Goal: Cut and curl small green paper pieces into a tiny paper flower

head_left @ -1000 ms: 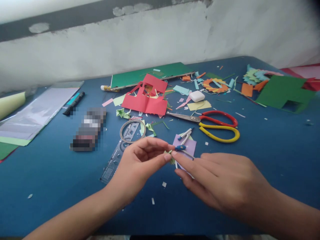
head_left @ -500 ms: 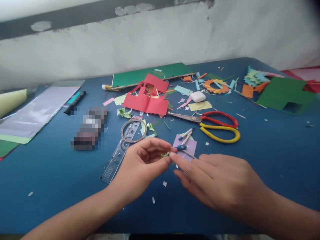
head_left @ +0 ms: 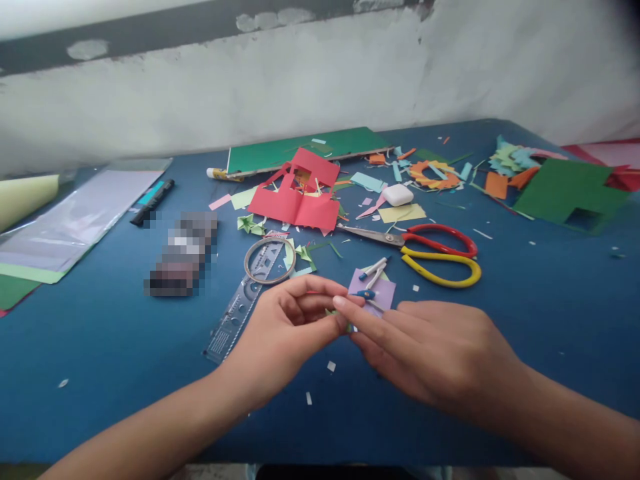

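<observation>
My left hand [head_left: 285, 333] pinches a small light green folded paper piece [head_left: 330, 312] between thumb and fingers, which cover most of it. From the other side comes my right hand [head_left: 440, 360], its index fingertip against the left fingers and its thumb lower down, closed about the same piece. Just beyond the fingertips, a blue and white drawing compass [head_left: 369, 283] lies on a purple paper square [head_left: 390, 293]. A clear plastic ruler [head_left: 225, 333] rests left of my left hand, with a tape roll [head_left: 249, 267] on its upper part.
Scissors [head_left: 440, 256] with red and yellow handles lie beyond my right hand. Cut red paper [head_left: 315, 213], a white case [head_left: 398, 194], a green board [head_left: 300, 147] and coloured scraps spread across the back. At left are a blurred-out object [head_left: 183, 253], a black pen [head_left: 153, 202] and plastic-sleeved paper [head_left: 85, 207].
My right index fingertip has shifted slightly up and left over the green paper piece. Both hands stay together, and the view has moved a little.
</observation>
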Tool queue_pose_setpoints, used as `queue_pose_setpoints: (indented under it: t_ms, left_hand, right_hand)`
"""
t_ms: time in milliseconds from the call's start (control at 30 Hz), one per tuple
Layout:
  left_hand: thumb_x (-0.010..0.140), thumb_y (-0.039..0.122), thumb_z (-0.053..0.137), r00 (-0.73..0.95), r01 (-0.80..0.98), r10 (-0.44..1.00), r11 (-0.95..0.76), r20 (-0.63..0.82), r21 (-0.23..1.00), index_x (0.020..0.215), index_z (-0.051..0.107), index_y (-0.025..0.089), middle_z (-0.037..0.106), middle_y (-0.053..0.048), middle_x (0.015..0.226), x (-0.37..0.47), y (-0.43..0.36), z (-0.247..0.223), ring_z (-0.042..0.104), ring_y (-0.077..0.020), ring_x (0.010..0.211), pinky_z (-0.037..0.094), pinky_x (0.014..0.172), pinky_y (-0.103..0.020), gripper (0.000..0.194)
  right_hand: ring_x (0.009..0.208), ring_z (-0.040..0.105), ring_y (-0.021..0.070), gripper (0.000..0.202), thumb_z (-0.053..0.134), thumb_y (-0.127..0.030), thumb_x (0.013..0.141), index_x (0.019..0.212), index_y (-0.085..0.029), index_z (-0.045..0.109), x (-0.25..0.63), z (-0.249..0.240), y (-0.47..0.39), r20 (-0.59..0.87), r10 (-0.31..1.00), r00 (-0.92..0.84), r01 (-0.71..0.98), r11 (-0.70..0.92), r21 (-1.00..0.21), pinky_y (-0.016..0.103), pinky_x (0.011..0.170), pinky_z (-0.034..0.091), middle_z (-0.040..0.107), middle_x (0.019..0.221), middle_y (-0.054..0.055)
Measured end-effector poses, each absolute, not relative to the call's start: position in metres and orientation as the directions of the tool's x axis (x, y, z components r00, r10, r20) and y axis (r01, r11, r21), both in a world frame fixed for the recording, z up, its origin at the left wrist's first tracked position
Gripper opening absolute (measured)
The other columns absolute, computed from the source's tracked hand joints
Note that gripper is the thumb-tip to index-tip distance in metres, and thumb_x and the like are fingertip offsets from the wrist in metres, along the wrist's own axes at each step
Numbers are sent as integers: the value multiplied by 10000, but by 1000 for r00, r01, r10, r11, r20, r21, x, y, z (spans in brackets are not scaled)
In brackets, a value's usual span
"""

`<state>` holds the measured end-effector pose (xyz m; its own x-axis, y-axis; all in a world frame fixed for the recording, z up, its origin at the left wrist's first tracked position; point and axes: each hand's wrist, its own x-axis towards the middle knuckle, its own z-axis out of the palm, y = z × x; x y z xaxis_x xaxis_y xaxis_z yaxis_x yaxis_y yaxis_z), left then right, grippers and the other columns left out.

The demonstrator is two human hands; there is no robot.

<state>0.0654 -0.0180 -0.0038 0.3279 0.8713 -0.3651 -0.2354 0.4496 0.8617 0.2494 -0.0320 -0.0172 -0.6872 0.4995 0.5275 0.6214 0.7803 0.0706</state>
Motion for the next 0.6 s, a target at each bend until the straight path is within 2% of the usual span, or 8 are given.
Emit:
queue_pose_setpoints:
  t_ms: [300,600]
  left_hand:
    - [684,68,718,326,-196,869,447,-372,873,831,662,156,743,1,736,66,-18,-6,677,-99,705,508,666,-159,180]
    - [733,45,653,332,-233,884,415,-329,879,833,677,137,723,11,686,65,-19,-5,653,-69,658,496,623,-125,139]
  right_hand:
    - [457,511,94,244,462,-244,923,1130,-159,560,249,-19,-32,516,635,-575,638,743,-204,238,489,353,553,546,-67]
    - [430,474,83,225,495,-240,907,1099,-166,585,248,-19,-31,510,664,-547,615,732,-292,226,481,339,502,516,-80]
